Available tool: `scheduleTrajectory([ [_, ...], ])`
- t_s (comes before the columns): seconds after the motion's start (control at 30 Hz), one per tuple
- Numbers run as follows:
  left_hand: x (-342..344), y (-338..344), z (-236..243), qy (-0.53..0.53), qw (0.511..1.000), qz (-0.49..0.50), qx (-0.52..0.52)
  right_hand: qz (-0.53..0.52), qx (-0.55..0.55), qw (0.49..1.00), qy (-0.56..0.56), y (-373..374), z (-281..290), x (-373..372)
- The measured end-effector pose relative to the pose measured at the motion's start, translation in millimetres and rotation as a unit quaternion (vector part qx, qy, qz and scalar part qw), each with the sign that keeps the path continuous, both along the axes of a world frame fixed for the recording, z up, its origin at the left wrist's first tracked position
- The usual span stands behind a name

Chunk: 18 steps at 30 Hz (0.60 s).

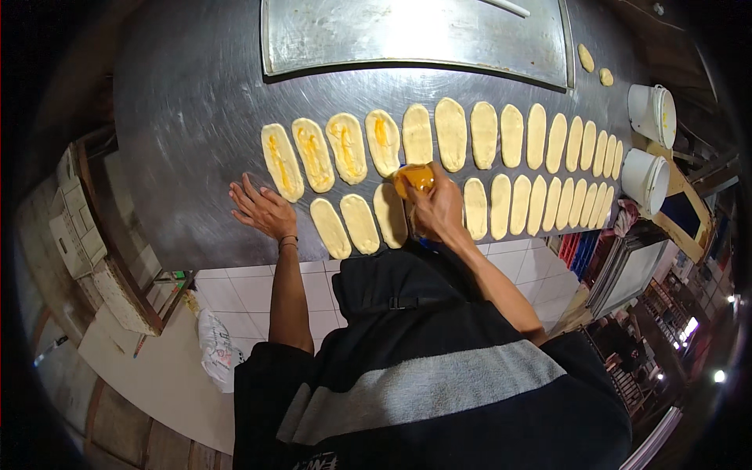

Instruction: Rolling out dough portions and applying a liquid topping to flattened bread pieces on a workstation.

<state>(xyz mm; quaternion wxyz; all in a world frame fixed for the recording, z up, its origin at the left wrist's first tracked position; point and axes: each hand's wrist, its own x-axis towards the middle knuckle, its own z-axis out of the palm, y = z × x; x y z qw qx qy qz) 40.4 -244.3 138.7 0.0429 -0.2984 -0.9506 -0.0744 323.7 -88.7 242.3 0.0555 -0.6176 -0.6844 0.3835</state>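
Observation:
Two rows of flat oval dough pieces lie across a steel table. At the left of the far row, several pieces, among them this dough piece (pixel 282 160), carry yellow-orange streaks of filling. Palm down on the tabletop, my left hand (pixel 265 208) has its fingers spread, close beside the leftmost streaked piece. My right hand (pixel 441 205) is closed around an orange-yellow pack (pixel 415 180) with bits of blue; its exact kind is hard to make out. It sits between the rows, just below a plain dough piece (pixel 417 135), and partly hides the near row.
A large metal tray (pixel 415 66) with a pale rod on it lies at the table's far side. Two small dough lumps (pixel 586 58) rest right of it. White buckets (pixel 645 180) stand at the right end. A white plastic bag (pixel 218 351) is on the tiled floor, lower left.

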Motion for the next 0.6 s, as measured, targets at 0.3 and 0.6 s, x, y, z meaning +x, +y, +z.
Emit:
scheduleTrajectory([
  [0.3,-8,6,0,-0.011,1.000,0.000,0.018,-0.062,0.048,0.997,-0.001,55,-12,-4],
  [0.6,-15,14,0,0.004,1.000,-0.009,0.026,-0.092,0.072,0.992,0.046,70,2,4],
])
